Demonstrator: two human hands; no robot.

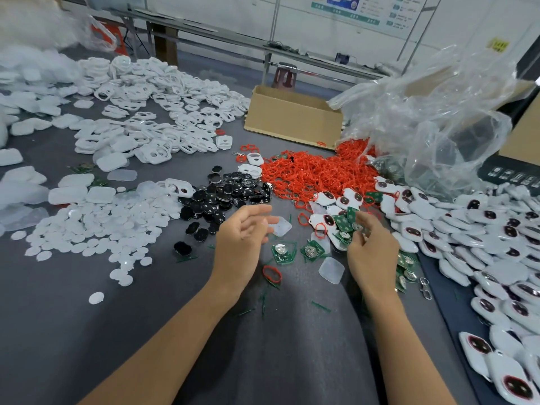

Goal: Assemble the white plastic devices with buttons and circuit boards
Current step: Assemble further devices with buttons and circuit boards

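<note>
The person works at a grey table (117,331) where each kind of part has its own heap within arm's reach, which looks like a layout meant for picking pieces in order. The left hand (245,229) hovers just above the table, fingers loosely spread and holding nothing, close to the pile of glossy black button pads (225,197), probably ready to fetch the next piece. The right hand (371,252) is down among a small cluster of green circuit boards (344,226), fingers curled inward; I cannot tell whether they pinch a board or only rake through them. Two green circuit boards with silver coin cells (282,252) lie flat between the hands, near a translucent plastic plate (331,270) and a single red rubber ring (271,273), set out as if for the next unit. Behind them a heap of red rubber rings (315,171) spills from a crumpled clear plastic bag (438,112). White plastic shells with cut-out holes (152,112) cover the far left and round white discs (102,229) the near left. The finished white plastic devices with dark buttons (482,229) are piled along the right, apart from most of the loose parts, presumably so done work is not mixed in.
</note>
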